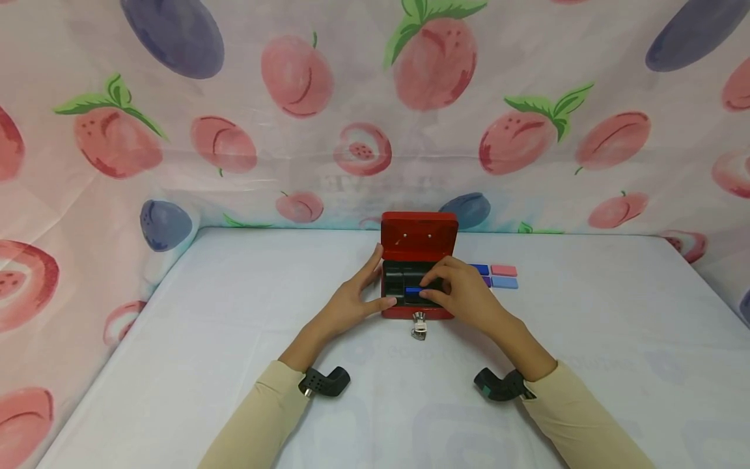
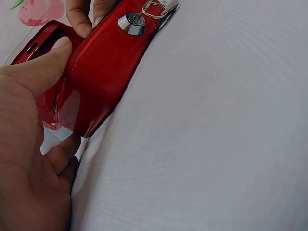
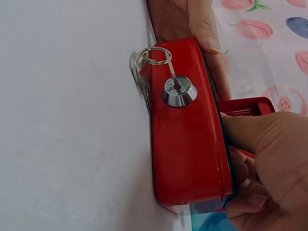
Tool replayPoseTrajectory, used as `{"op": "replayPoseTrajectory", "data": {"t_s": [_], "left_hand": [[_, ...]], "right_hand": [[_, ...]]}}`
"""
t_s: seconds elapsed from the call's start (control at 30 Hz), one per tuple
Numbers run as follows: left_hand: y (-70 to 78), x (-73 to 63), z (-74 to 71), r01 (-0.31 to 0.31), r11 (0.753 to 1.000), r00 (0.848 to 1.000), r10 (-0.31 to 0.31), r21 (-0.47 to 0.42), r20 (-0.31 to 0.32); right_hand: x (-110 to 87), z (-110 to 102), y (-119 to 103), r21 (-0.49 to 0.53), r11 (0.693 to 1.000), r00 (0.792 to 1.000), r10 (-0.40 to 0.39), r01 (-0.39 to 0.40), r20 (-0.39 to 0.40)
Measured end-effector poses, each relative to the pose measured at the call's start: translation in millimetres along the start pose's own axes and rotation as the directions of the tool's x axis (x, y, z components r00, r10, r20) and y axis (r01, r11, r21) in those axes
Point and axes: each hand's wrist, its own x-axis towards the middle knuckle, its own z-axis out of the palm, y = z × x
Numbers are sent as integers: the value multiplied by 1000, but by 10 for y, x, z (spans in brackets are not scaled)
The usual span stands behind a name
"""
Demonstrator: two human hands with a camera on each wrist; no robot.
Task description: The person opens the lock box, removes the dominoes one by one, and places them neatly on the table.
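Note:
A red metal cash box [image 1: 389,312] stands with its lid [image 1: 418,236] raised and a black tray [image 1: 394,273] inside. My left hand [image 1: 347,301] holds the box's left side, thumb on the front rim and fingers along the side toward the back. Over the tray, my right hand [image 1: 469,294] pinches a narrow blue piece [image 1: 413,290] between thumb and fingers. In both wrist views the blue piece is hidden behind the box front. A key on a ring [image 3: 158,55] sits in the silver lock [image 3: 180,91] on the front.
Just right of the box lie several flat rectangular pieces: a pink one [image 1: 504,270], a light blue one [image 1: 505,283], a dark blue one [image 1: 482,269] and a purple one partly behind my right hand. A white cloth [image 1: 375,417] covers the table; a fruit-print curtain [image 1: 363,85] hangs behind.

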Motion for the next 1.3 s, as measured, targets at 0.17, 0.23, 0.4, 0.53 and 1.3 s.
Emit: {"op": "replayPoseTrajectory", "data": {"t_s": [0.17,0.23,0.4,0.53,1.3], "left_hand": [[151,-48,-32,3,1000,1000,-3,-10,12],[256,-85,-58,6,1000,1000,-6,-15,20],[419,-145,-98,12,1000,999,-12,-21,29],[433,-151,-99,12,1000,1000,-12,-24,26],[422,-147,-93,0,1000,1000,0,-23,23]], "right_hand": [[2,-1,-11,3,1000,1000,9,-9,0],[1,-3,-19,5,1000,1000,16,-16,2],[-1,-3,-17,4,1000,1000,24,-24,7],[-1,5,-5,4,1000,1000,10,-10,4],[-3,25,54,-30,986,986,-162,161,-43]]}}
